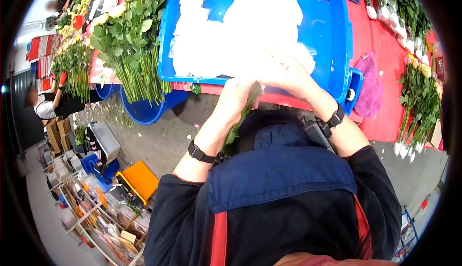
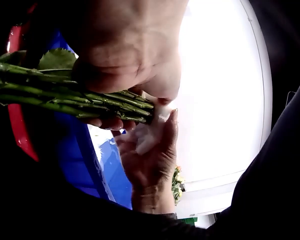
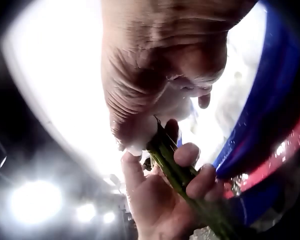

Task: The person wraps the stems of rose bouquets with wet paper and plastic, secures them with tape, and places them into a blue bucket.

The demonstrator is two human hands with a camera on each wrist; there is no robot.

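Note:
A bundle of green stems [image 2: 65,97] lies across the left hand [image 2: 132,55], whose fingers curl round it close to the cut ends. The right hand [image 2: 152,167] holds a piece of wet white material [image 2: 149,137] against those ends. In the right wrist view the left hand's fingers [image 3: 202,182] wrap the stems [image 3: 177,172], and the right hand [image 3: 160,65] covers the tips with the white stuff. Both hands, left [image 1: 233,97] and right [image 1: 291,78], meet at the near edge of a blue tray [image 1: 332,64] holding overexposed white material [image 1: 260,20].
Leafy rose bunches [image 1: 137,49] lie left of the tray on the red table [image 1: 380,93]. More bunches [image 1: 418,102] and a pink cloth [image 1: 368,85] are at the right. Blue tubs [image 1: 142,107] stand below the table; another person [image 1: 45,105] is at far left.

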